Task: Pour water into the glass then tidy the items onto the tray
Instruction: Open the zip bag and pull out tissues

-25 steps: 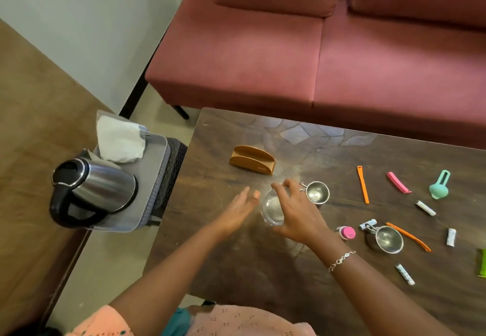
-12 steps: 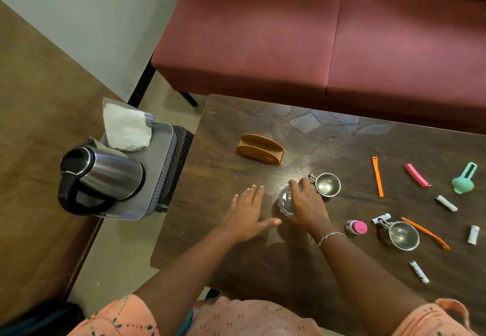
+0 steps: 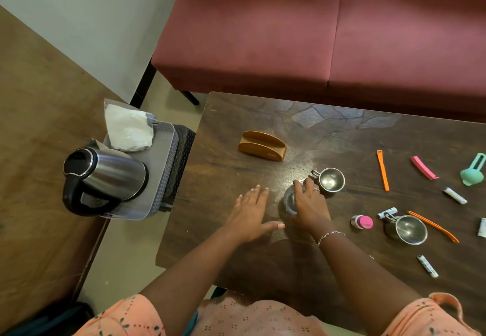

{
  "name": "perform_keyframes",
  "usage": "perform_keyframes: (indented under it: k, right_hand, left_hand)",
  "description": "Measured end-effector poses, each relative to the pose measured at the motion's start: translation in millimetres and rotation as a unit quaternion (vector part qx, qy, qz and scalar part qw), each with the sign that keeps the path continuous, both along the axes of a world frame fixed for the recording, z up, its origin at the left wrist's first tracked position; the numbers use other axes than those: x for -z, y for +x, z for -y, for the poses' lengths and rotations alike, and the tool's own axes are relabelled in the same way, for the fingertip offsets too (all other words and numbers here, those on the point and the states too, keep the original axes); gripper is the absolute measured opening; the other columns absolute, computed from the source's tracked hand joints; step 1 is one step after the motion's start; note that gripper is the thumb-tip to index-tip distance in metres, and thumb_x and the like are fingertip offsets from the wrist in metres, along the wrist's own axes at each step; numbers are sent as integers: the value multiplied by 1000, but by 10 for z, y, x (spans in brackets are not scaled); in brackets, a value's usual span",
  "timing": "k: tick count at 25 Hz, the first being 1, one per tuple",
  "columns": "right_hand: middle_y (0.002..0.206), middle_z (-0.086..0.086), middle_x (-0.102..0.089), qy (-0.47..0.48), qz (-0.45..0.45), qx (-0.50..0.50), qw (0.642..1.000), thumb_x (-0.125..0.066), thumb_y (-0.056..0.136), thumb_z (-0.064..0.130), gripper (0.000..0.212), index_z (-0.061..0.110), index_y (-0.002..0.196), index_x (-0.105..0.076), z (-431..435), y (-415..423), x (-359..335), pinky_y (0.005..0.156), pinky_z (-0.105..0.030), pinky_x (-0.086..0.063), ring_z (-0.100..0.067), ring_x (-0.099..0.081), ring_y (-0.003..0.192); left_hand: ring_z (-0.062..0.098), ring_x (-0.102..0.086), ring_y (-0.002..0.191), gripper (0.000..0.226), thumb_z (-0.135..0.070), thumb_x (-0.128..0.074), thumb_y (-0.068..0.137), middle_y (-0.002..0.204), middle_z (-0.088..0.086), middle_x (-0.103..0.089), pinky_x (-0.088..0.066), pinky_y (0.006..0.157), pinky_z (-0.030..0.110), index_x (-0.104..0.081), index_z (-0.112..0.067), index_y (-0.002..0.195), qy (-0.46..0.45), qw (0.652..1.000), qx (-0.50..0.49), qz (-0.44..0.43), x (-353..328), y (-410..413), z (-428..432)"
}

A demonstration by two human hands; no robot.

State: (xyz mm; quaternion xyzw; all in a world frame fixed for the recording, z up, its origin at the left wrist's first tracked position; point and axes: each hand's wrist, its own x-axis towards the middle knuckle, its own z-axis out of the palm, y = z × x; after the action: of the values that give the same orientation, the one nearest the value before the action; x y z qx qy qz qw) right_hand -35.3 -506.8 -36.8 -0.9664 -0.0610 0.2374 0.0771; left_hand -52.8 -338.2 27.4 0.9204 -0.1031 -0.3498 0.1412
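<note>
Head view, only cam. Glass stands upright on dark table, approx centre-left, just beside small steel cup. Right hand is wrapped over glass from near-right side, fingers curled on rim; glass mostly covered, so firm grasp vs. light steadying cannot be told for certain. Left hand lies flat and released on table, just left of glass, holding nothing.

Key relation: kettle sits on grey tray, off table's left edge, well apart from glass. It lies to left of both hands; left hand is nearer. Kettle body tilts in frame, lid toward top-left, black handle facing near side, i.e. toward person.

Judgement: pour not yet begun. Next move prob. left-hand reach to handle while right hand steadies glass.
</note>
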Motion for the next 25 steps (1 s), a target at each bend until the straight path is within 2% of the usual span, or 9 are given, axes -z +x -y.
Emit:
perform_keyframes:
  k: [2, 5, 7, 12, 19, 25]
  right_hand:
    - [136, -18, -29, -1, 0, -1, 1000, -72, 74, 27, 85, 13, 139, -19, 2, -21, -9, 88, -38, -46, -32, -40, 119]
    - [145, -19, -23, 14, 9, 9, 1000, -65, 76, 46, 88, 15, 142, -16, 8, -45, -61, 100, -42, -39, -34, -32, 130]
    - [150, -20, -17, 19, 35, 6, 999, -55, 81, 53, 84, 14, 144, -13, 7, -61, -111, 109, -43, -28, -35, -21, 138]
    - [155, -18, -2, 22, 70, -13, 997, -46, 88, 49, 79, 13, 145, -5, -21, -86, -246, 117, -42, -7, -31, -1, 144]
    - [155, -17, 7, 12, 65, -18, 998, -44, 89, 50, 84, 11, 145, 4, -352, -11, -453, 118, -40, -2, -30, 5, 144]
    - [155, -16, 8, 14, 67, -19, 997, -43, 91, 47, 80, 12, 145, 4, -977, 181, -570, 118, -40, -3, -30, 7, 144]
  left_hand:
    - [24, 0, 145, 93, -63, -48, 81, 158, 11, -1, -5, 117, 44, -1, -18, 147, -1, 1000, 4, 5, -11, -17, 10]
    - [24, 2, 145, 91, -60, -49, 83, 158, 10, 1, -3, 118, 43, 0, -18, 147, 6, 1000, 9, 22, -46, -26, 20]
    - [24, 8, 145, 90, -58, -47, 85, 157, 11, 7, 0, 118, 43, 3, -17, 147, 26, 999, 22, 43, -82, -30, 5]
    - [26, 19, 143, 89, -58, -42, 87, 155, 13, 19, 6, 117, 43, 11, -15, 146, 64, 994, 50, 79, -206, -39, -107]
    - [26, 17, 143, 90, -58, -41, 88, 155, 14, 17, 6, 119, 44, 9, -12, 146, 67, 993, 55, 83, -319, 97, -531]
    - [27, 16, 144, 88, -56, -42, 89, 156, 15, 14, 7, 117, 44, 7, -11, 146, 54, 994, 44, 88, -281, 293, -1173]
